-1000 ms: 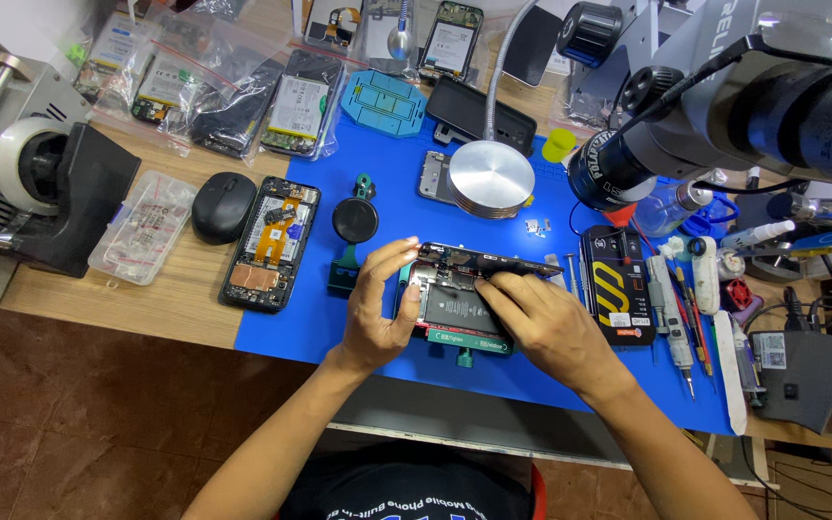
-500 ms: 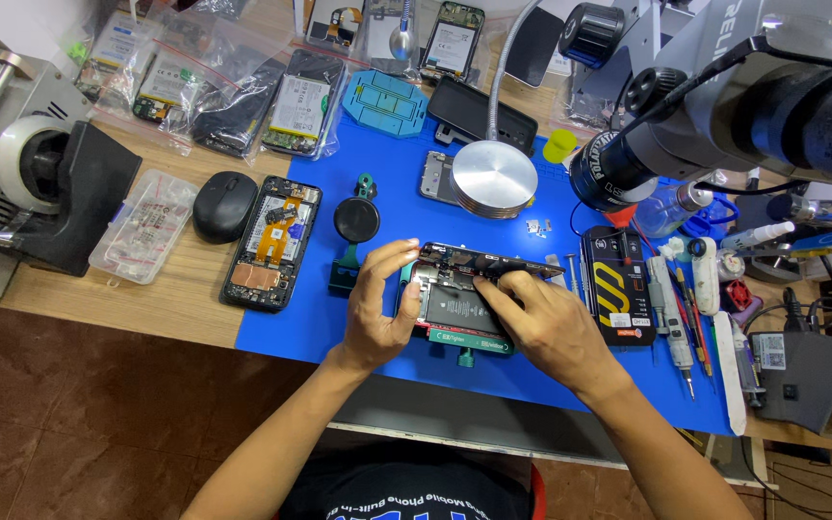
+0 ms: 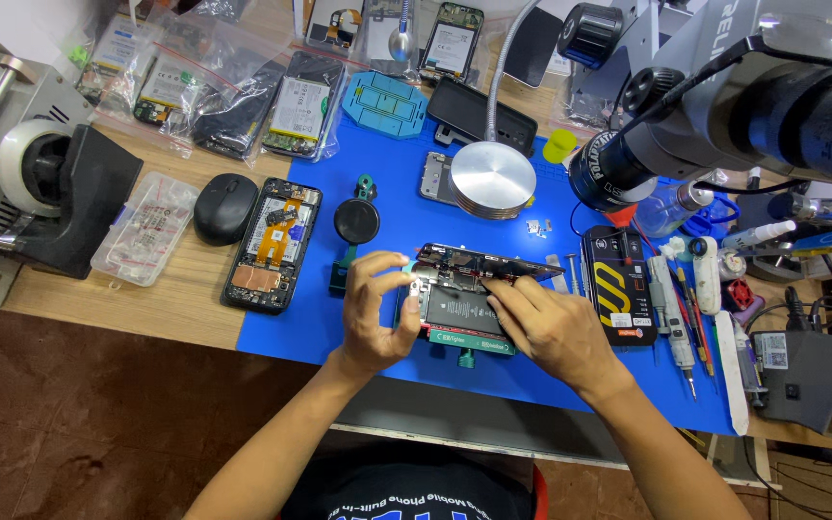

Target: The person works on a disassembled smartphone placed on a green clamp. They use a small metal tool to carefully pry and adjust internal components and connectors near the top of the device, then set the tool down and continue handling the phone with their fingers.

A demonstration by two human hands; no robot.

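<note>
Blue mat [image 3: 387, 193] covers the middle of the wooden table [image 3: 98, 303], and pretty much everything sits on or around it. Far left, at about 9 o'clock, there's a grey machine with a black block [image 3: 69, 207] leaning on it, then a clear plastic box [image 3: 143, 229] and a black mouse [image 3: 225, 208] on the bare wood. Next over is an opened phone [image 3: 272, 245] lying flat across the mat's left edge, insides up, with an orange ribbon showing. Up at 11 o'clock a bunch of bagged phone parts [image 3: 233, 91] are piled together.

Dead centre is another phone [image 3: 464, 299], opened up and sitting in a green clamp [image 3: 469, 342]. The left hand [image 3: 377, 318] pinches the phone's left end, fingers curled, with a small teal bit at the fingertips. The right hand [image 3: 546, 327] lies on the phone's right side, fingers pressed down on it and narrow; can't tell if it's holding any tool. A thin dark panel looks tilted up along the phone's far edge.

At 12 o'clock from the hands sits a round metal disc [image 3: 493, 178]. Just right of the right hand there's a black and yellow case [image 3: 618, 284], then a row of screwdrivers and tweezers [image 3: 676, 308]. A big microscope [image 3: 724, 106] hangs over the 2 o'clock corner.
</note>
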